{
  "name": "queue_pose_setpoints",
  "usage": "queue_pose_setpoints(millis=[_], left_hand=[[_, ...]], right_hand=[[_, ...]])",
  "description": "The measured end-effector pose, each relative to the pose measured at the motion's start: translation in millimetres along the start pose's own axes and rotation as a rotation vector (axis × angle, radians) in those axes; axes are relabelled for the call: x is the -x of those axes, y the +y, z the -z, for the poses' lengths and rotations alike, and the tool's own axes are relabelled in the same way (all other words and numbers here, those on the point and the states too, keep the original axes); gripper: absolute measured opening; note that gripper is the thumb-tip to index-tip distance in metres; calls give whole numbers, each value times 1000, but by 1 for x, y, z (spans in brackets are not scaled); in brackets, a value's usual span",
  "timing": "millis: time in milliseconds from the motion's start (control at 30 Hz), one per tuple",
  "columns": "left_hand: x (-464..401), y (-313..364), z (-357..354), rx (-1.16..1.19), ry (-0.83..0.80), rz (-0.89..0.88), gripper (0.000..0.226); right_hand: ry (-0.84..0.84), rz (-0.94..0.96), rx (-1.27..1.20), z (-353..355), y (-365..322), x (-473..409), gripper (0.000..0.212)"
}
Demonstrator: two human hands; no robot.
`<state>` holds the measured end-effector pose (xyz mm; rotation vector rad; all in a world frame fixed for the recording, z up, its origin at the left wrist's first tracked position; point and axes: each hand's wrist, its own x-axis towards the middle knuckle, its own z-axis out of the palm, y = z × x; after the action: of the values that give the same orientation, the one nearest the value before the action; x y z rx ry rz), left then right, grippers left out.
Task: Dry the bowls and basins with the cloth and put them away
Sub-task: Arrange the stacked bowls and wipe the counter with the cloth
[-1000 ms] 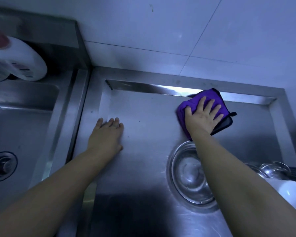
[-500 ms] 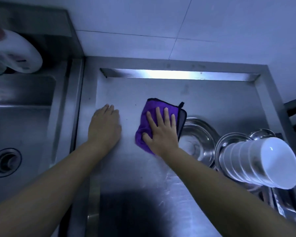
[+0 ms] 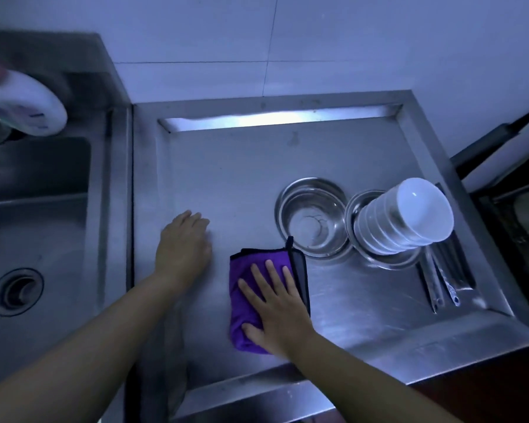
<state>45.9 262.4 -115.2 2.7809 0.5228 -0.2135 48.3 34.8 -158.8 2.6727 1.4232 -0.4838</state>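
Purple cloth (image 3: 258,288) lies flat on the steel drainboard (image 3: 257,166), pressed under the right hand (image 3: 277,303), whose fingers are straight and spread, gripping nothing. Left hand (image 3: 182,250) rests palm-down on the steel just left of the cloth, fingers extended and holding nothing. Right of the cloth sits an empty steel basin (image 3: 313,216), and beside it a stack of white bowls (image 3: 405,215) stands in a second basin (image 3: 385,261).
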Motion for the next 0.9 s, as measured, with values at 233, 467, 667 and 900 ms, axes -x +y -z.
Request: queue_pose_setpoints(millis=[233, 467, 667, 900], left_hand=[[26, 45, -14, 17, -64, -155, 52], [37, 96, -20, 150, -55, -230, 46], [11, 166, -14, 305, -27, -253, 33], [-43, 232, -26, 375, -117, -232, 29]], right_hand=[[-93, -202, -54, 1, 25, 52, 78], [164, -354, -453, 23, 51, 77, 57], [790, -969, -799, 45, 113, 103, 10], [834, -1208, -991, 44, 209, 96, 15]])
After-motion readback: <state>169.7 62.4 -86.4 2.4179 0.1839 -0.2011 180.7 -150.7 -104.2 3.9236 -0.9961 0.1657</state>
